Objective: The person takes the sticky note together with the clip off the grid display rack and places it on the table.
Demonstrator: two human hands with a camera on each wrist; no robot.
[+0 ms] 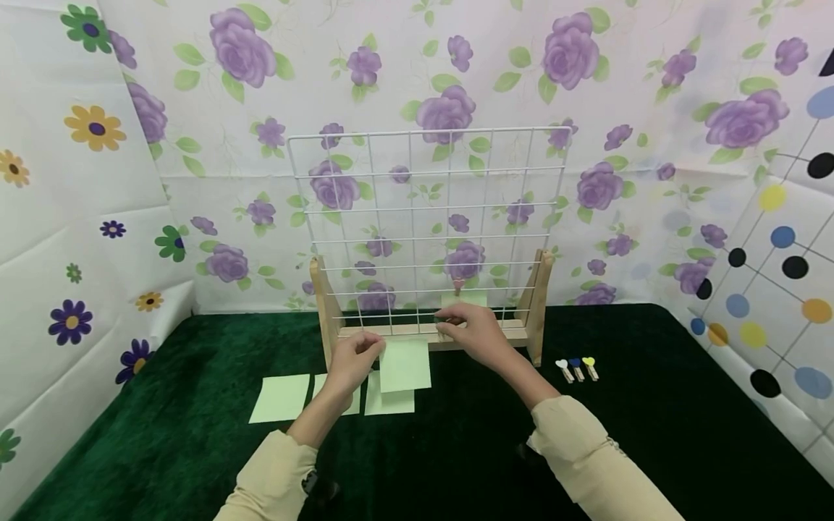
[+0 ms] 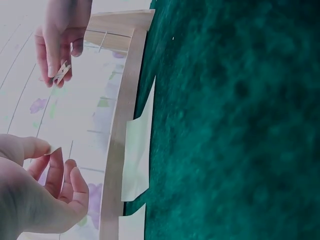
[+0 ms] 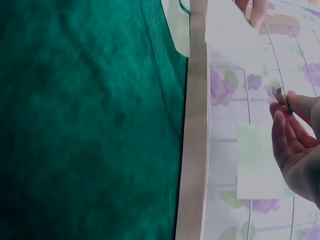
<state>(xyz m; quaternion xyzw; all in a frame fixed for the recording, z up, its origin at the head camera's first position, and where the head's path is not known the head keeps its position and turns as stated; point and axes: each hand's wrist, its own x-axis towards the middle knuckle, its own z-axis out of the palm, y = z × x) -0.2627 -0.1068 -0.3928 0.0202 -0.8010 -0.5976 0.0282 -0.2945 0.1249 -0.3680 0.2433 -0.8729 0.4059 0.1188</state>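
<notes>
My left hand (image 1: 352, 359) pinches a pale green paper sheet (image 1: 405, 369) by its upper left corner, in front of the lower part of a white wire grid rack (image 1: 447, 210). Just to the right, my right hand (image 1: 476, 334) holds a small wooden clothespin (image 3: 280, 95) between thumb and fingers; a bit of green shows at its end. Behind the right hand, another pale green sheet (image 1: 478, 297) hangs on the grid under a pink clothespin (image 1: 458, 284). The right wrist view also shows this hanging sheet (image 3: 257, 165).
Pale green sheets (image 1: 280, 399) lie in a row on the dark green cloth (image 1: 456, 456), front left of the rack. Right of the rack lie three clothespins with heart tops: white (image 1: 564, 369), blue (image 1: 576, 367) and yellow (image 1: 590, 367). Wooden supports (image 1: 538, 311) hold the grid upright.
</notes>
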